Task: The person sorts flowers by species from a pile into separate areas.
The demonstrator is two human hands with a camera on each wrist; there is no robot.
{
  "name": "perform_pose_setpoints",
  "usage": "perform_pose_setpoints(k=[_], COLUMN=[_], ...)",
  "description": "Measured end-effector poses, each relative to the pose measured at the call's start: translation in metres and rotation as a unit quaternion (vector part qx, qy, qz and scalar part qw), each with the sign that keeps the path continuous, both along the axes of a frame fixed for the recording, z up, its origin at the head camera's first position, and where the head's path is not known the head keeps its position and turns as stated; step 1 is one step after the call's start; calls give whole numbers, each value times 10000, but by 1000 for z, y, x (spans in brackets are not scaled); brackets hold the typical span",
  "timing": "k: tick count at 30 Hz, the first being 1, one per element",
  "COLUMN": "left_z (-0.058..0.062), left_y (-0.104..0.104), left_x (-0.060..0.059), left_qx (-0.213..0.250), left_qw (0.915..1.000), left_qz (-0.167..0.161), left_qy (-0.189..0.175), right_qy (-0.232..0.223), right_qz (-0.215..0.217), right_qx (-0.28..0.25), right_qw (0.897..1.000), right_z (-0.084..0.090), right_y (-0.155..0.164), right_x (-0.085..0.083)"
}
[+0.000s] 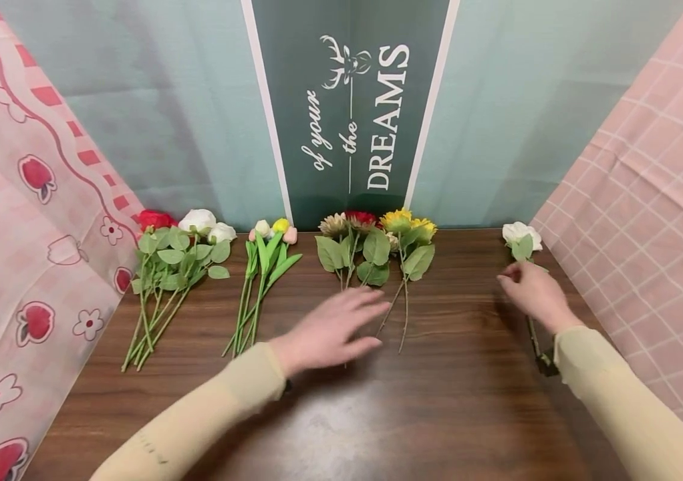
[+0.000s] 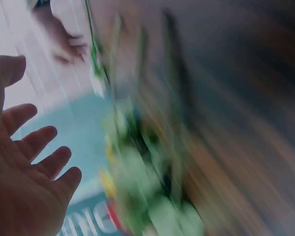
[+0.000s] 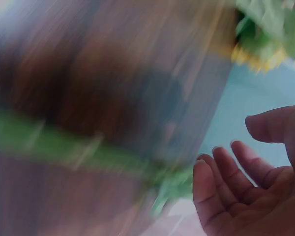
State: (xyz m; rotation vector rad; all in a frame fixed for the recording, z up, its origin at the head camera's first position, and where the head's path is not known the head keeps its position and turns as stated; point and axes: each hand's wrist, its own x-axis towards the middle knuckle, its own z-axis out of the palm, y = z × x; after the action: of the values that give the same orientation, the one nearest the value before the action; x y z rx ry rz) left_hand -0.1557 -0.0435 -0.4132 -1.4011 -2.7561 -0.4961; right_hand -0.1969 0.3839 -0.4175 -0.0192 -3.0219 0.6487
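Observation:
My left hand [image 1: 337, 329] is spread over the stems of the middle flower group, its fingers apart and holding nothing. That group has yellow sunflowers [image 1: 398, 222], a red flower [image 1: 361, 219] and a beige flower [image 1: 334, 226], with broad green leaves. On the far right, my right hand [image 1: 535, 294] is over the stem of a white rose [image 1: 522, 235]. In the right wrist view its fingers [image 3: 204, 184] are loosely bent with nothing between them and the thumb. The rose's green stem [image 3: 54, 142] runs blurred beside that hand.
Left on the wooden table [image 1: 438, 414] lie red and white roses [image 1: 197, 220] with leafy stems. Tulips [image 1: 281, 226] in white, yellow and pink lie beside them. Patterned pink cloths stand at both sides, a green printed cloth [image 1: 350, 100] at the back.

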Motion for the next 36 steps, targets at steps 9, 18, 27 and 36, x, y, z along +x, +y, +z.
perform_pose_setpoints(k=[9, 18, 27, 36], left_z=[-21, -37, -37, -25], left_y=[106, 129, 126, 119], left_x=[19, 25, 25, 15], left_qx=[-1331, -1562, -1577, -1360], left_qw=[9810, 9810, 9825, 9881], left_qz=[-1178, -982, -858, -647], left_qy=[782, 598, 500, 303], right_qy=[-929, -1503, -1536, -1274], right_qz=[-286, -305, -357, -385], right_qx=[421, -203, -931, -1398], right_qw=[9944, 9880, 9831, 9812], right_z=[0, -11, -17, -15], right_y=[52, 57, 55, 45], right_x=[15, 13, 7, 7])
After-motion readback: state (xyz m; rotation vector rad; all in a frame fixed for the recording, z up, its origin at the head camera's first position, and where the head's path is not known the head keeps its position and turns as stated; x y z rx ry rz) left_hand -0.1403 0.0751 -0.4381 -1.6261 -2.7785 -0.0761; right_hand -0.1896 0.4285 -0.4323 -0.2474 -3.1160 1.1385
